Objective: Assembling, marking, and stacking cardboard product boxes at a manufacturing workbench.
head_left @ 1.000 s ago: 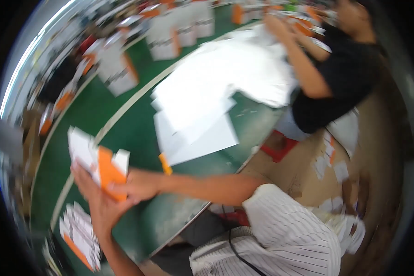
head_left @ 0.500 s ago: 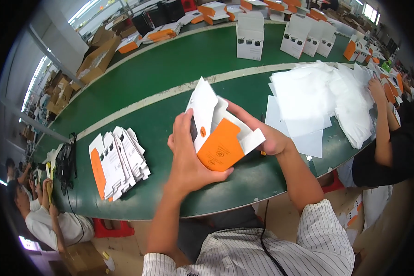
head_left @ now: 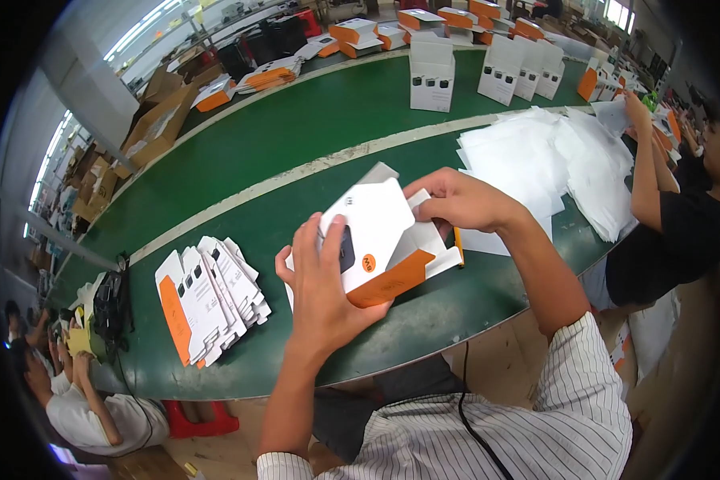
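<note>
A white and orange cardboard box (head_left: 375,220) with its end flaps standing up is held above the green table. My left hand (head_left: 322,280) is wrapped round its left side, with the fingers over the white printed face and the thumb under the orange side. At the box's right end, my right hand (head_left: 466,200) has bent fingers closed on a white flap; some fingertips are hidden behind the cardboard. To the left of my hands lies a stack of flattened boxes (head_left: 214,300), white with orange edges.
White sheets (head_left: 520,156) lie in a pile at the right, where a co-worker (head_left: 668,184) reaches over the table (head_left: 240,172). Opened boxes (head_left: 432,76) stand on the far side. Black cables (head_left: 114,300) lie at the left, near another seated person (head_left: 96,408).
The box has turned so its white face now points up and the orange side is tipped away from view. My right hand has moved up onto the flap. The co-worker at right has lifted a sheet.
</note>
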A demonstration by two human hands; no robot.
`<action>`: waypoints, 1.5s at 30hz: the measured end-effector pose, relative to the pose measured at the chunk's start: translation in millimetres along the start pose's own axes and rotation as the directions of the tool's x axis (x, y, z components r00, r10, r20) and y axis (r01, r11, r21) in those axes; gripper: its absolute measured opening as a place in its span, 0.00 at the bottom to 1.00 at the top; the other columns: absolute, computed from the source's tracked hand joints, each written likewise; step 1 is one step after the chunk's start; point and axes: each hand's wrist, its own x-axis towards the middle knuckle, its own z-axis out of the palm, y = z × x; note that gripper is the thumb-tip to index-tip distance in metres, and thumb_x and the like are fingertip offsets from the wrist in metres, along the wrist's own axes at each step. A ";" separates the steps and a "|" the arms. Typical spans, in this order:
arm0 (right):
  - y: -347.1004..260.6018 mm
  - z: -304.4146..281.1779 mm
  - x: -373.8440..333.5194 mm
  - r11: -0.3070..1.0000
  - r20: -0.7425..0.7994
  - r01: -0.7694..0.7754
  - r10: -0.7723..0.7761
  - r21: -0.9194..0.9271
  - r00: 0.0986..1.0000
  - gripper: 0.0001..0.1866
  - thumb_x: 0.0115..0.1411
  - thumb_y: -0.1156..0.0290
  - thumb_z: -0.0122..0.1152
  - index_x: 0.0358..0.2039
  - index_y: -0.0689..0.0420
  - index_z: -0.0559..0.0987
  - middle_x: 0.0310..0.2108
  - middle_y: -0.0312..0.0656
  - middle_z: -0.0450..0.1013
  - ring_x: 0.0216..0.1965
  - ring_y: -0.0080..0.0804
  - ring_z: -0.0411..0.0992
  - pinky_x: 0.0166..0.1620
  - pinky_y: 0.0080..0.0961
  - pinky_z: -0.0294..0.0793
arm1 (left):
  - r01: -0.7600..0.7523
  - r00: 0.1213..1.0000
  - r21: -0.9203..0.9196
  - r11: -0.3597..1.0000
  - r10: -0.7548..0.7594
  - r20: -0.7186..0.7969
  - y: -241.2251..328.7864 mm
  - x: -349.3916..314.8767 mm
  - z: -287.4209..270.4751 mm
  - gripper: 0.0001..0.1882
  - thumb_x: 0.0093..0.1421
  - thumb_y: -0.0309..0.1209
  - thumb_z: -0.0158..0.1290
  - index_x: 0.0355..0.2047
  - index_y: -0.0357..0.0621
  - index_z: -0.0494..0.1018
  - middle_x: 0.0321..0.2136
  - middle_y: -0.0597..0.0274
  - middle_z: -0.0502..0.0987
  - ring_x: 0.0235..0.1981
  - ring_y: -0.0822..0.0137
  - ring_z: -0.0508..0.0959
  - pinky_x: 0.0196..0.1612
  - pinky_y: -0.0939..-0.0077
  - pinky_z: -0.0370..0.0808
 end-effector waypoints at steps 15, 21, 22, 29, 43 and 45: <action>42.5 74.9 34.5 0.695 -0.481 0.629 -0.443 0.349 0.756 0.23 0.63 0.67 0.53 0.57 0.54 0.61 0.45 0.36 0.65 0.45 0.22 0.63 0.50 0.22 0.64 | 0.184 0.904 -0.897 0.402 -0.428 -0.006 0.7 24.0 21.9 0.29 0.53 0.30 0.60 0.52 0.38 0.60 0.42 0.60 0.68 0.44 0.69 0.69 0.49 0.75 0.67; 41.3 75.9 38.7 0.691 -0.642 0.658 -0.363 0.300 0.675 0.23 0.59 0.74 0.53 0.55 0.54 0.62 0.43 0.39 0.66 0.42 0.23 0.65 0.46 0.21 0.67 | -0.244 0.799 -0.621 0.745 -0.208 -0.565 8.3 38.3 49.1 0.27 0.56 0.24 0.49 0.57 0.38 0.56 0.53 0.44 0.60 0.53 0.56 0.65 0.56 0.62 0.63; 46.7 68.1 36.4 0.640 -0.613 0.673 -0.376 0.371 0.695 0.26 0.60 0.75 0.51 0.58 0.55 0.60 0.47 0.39 0.65 0.47 0.23 0.65 0.49 0.22 0.66 | -0.295 0.804 -0.480 0.826 -0.056 -0.591 7.0 39.3 59.9 0.26 0.57 0.27 0.50 0.56 0.39 0.59 0.54 0.43 0.61 0.54 0.54 0.65 0.56 0.61 0.63; 60.2 45.6 55.7 0.575 -0.149 0.528 -0.576 0.625 0.804 0.18 0.67 0.61 0.48 0.54 0.53 0.67 0.42 0.33 0.66 0.44 0.19 0.63 0.44 0.23 0.67 | -0.109 0.901 -0.535 0.837 -0.143 -0.409 -46.3 14.9 37.2 0.17 0.62 0.33 0.39 0.45 0.35 0.69 0.49 0.46 0.68 0.51 0.55 0.69 0.55 0.61 0.67; 53.6 55.3 22.9 0.644 -0.029 0.557 -0.640 0.524 0.768 0.20 0.52 0.77 0.54 0.47 0.56 0.76 0.50 0.42 0.66 0.53 0.36 0.62 0.55 0.31 0.62 | 0.121 0.985 -0.664 0.738 -0.173 -0.014 -3.8 15.5 -2.9 0.19 0.51 0.32 0.54 0.43 0.39 0.67 0.53 0.49 0.65 0.58 0.56 0.63 0.62 0.62 0.54; 59.6 57.6 24.6 0.682 -0.141 0.725 -0.712 0.091 0.688 0.22 0.50 0.76 0.57 0.48 0.56 0.76 0.50 0.43 0.67 0.56 0.38 0.62 0.58 0.32 0.61 | 0.183 0.980 -0.623 0.761 -0.195 0.049 5.6 13.4 -3.1 0.22 0.53 0.31 0.53 0.47 0.37 0.66 0.53 0.49 0.65 0.57 0.58 0.64 0.62 0.63 0.55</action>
